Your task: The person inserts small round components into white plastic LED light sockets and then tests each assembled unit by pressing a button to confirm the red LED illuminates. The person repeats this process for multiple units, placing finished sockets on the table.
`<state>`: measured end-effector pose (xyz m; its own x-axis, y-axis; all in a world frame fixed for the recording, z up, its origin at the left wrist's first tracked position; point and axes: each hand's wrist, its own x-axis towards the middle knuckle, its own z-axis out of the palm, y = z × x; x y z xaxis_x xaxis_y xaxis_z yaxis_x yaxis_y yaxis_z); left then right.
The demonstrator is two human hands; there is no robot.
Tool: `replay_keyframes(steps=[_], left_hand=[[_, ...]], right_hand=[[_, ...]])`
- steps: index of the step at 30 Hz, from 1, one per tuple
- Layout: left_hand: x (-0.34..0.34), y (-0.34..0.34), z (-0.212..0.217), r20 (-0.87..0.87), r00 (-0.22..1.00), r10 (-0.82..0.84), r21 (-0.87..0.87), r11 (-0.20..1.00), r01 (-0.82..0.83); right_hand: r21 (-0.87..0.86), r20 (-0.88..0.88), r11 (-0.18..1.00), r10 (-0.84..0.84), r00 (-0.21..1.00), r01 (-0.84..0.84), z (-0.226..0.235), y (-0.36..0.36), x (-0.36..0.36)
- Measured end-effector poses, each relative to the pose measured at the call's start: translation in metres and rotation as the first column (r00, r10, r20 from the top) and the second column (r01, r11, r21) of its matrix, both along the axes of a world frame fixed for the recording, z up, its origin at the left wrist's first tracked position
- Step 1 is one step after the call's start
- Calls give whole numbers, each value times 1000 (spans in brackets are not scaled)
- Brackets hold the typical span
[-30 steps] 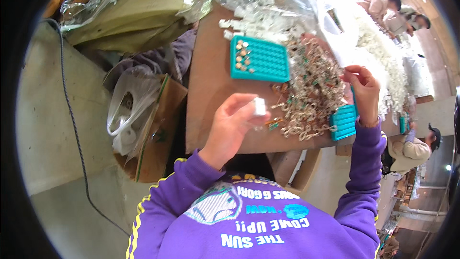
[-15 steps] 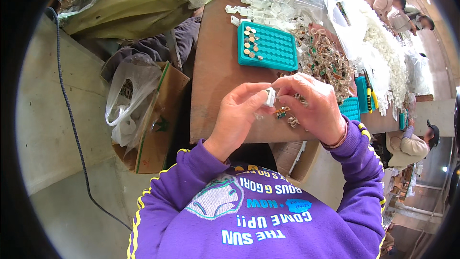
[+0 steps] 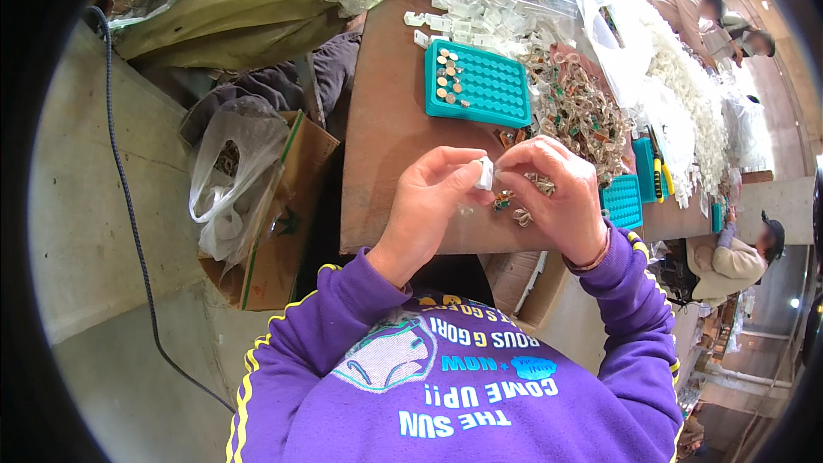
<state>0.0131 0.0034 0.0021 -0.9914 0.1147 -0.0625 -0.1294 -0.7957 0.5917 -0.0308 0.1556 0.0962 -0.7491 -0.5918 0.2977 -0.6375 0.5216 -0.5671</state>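
My left hand (image 3: 429, 201) pinches a small white plastic casing (image 3: 485, 173) between thumb and fingers, above the near part of the brown table. Close to its right side is my right hand (image 3: 561, 197), with thumb and fingertips drawn together. Whatever those fingertips hold, if anything, is too small to make out. Beneath my hands lie a few loose wired parts (image 3: 521, 216). Beyond them stands a teal tray (image 3: 501, 90) with rows of pockets; several round metal button cells (image 3: 442, 81) sit in its left part.
A heap of wired parts (image 3: 574, 103) lies right of the tray, with loose white casings (image 3: 471, 27) behind. Pliers (image 3: 660, 173) with yellow-black handles rest near a second teal tray (image 3: 624, 201). A cardboard box (image 3: 296, 180) stands left of the table. Other people work at far right.
My right hand has moved slightly, its fingers now a little lower and apart from the casing. The left hand keeps its hold, and the casing is turned slightly.
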Motion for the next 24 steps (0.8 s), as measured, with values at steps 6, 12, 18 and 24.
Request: replay_keyframes(steps=[6,12,18,24], left_hand=[[1,-1,0,-3,1000,-18,15,1000,18],[1,-2,-1,10,999,-38,-7,999,38],[3,-1,-1,-13,1000,-19,95,995,20],[0,-2,-5,34,997,-70,119,991,66]], right_hand=[[23,-115,1000,6,993,-4,-9,0,2],[-5,-118,1000,-19,993,19,-20,-4,8],[-78,27,994,-75,997,77,-22,0,12],[-56,-172,998,5,985,-14,-24,-7,14]])
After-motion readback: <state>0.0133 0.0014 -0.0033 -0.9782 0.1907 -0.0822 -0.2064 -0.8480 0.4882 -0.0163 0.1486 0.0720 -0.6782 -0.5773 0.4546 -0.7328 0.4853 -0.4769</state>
